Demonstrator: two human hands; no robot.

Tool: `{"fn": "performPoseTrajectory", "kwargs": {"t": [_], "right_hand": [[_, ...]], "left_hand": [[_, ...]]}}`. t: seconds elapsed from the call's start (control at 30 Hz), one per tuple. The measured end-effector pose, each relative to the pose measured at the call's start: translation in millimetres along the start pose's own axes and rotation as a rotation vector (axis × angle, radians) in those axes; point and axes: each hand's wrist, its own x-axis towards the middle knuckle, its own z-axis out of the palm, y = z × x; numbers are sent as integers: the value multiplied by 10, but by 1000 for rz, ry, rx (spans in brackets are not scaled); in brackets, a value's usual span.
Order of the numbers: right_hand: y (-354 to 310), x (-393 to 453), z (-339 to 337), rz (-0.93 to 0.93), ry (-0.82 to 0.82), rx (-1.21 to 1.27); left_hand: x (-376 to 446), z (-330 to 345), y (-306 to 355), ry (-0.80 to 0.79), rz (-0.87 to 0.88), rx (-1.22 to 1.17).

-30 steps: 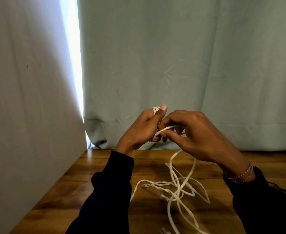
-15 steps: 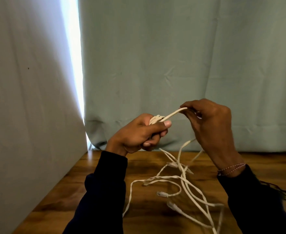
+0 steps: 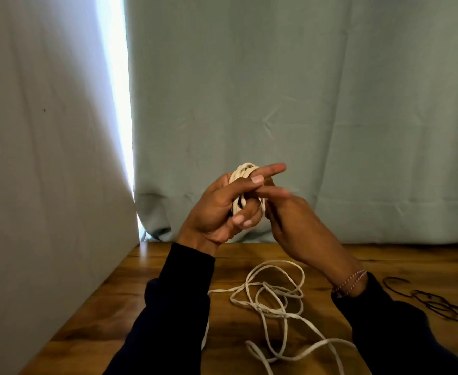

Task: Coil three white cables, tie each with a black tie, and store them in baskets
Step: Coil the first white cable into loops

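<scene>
My left hand (image 3: 217, 209) is raised above the table and grips a small coil of white cable (image 3: 245, 171) wound around its fingers, with the index finger pointing right. My right hand (image 3: 298, 226) presses against the coil from the right; its blurred fingers lie on the cable there. Loose white cables (image 3: 276, 296) lie tangled on the wooden table (image 3: 108, 315) below my hands. Thin black ties (image 3: 433, 304) rest on the table at the right. No basket is in view.
A grey cloth panel (image 3: 46, 185) stands along the table's left side. A pale green curtain (image 3: 330, 104) hangs behind the table, with a bright gap between the two.
My right hand pulled a cable strand up and right, then came back to the coil in my left hand. The coil has grown, and the loose cable on the table has shifted.
</scene>
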Motion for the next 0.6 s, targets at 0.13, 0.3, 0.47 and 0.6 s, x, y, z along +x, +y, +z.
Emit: {"fn": "performPoseTrajectory", "kwargs": {"t": [0.13,0.3,0.47,0.6], "right_hand": [[-99,-44,-7,72,-209,-99],[-120,-100,-24,15,-31,-171],[-104,-109,-86,31,-229,78],[-46,-104,-332,30,-417,509]], "left_hand": [[45,-23,2,-7,-10,-130],[104,-97,-56,114,88,-92],[79,-84,-13,182,115,0],[32,-136,31,181,142,-2]]}}
